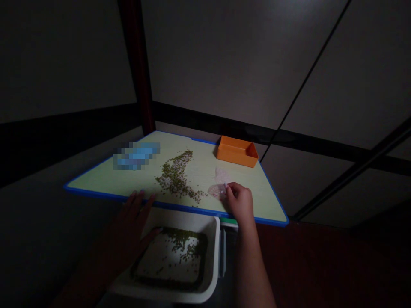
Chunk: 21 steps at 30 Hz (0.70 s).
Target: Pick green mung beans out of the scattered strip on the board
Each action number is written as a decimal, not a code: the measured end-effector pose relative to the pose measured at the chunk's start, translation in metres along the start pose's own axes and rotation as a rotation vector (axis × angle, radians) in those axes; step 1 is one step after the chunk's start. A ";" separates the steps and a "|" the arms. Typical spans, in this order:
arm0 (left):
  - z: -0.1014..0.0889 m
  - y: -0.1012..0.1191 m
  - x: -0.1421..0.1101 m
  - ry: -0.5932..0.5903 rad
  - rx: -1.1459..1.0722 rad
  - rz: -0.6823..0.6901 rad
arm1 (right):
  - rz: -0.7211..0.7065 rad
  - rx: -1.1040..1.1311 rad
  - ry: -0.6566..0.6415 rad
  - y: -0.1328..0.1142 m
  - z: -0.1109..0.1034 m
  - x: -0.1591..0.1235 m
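On the pale board (199, 167) with a blue rim lies a loose spread of small green and pale grains, perhaps beans (175, 173). My left hand (131, 226) rests at the board's front left edge, fingers apart and holding nothing, its thumb over the white tub below. My right hand (240, 200) is closed in a pinch at the right of the grains. Its fingertips meet the edge of a thin, pinkish see-through piece (217, 192), which looks like plastic film and lies on the board.
An orange open box (237, 152) stands at the board's back right. A blurred-out blue item (136, 156) lies at the back left. Below the front edge, a white tub (210, 273) holds more green grains. Dark panelled walls stand behind.
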<state>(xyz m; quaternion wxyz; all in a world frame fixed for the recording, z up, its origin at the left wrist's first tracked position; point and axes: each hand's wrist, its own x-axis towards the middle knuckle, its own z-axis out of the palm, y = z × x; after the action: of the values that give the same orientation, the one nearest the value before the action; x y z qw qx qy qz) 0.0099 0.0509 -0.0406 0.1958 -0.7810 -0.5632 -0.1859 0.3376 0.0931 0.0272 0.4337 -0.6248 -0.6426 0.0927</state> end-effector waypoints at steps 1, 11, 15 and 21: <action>0.000 0.000 0.000 0.005 0.000 -0.003 | -0.013 0.003 -0.013 -0.001 0.000 0.000; 0.005 -0.002 -0.001 0.056 0.017 0.047 | -0.148 0.130 -0.072 0.001 0.000 -0.001; 0.006 -0.002 -0.001 0.064 0.021 0.044 | -0.176 0.154 -0.079 0.001 -0.001 -0.002; 0.007 -0.003 -0.002 0.044 0.019 0.037 | -0.181 0.117 -0.089 0.002 -0.002 -0.002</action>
<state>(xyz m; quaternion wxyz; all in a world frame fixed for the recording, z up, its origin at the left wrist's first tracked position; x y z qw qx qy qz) 0.0064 0.0534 -0.0470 0.2189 -0.7851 -0.5459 -0.1943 0.3395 0.0904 0.0262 0.4469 -0.5332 -0.7085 0.1183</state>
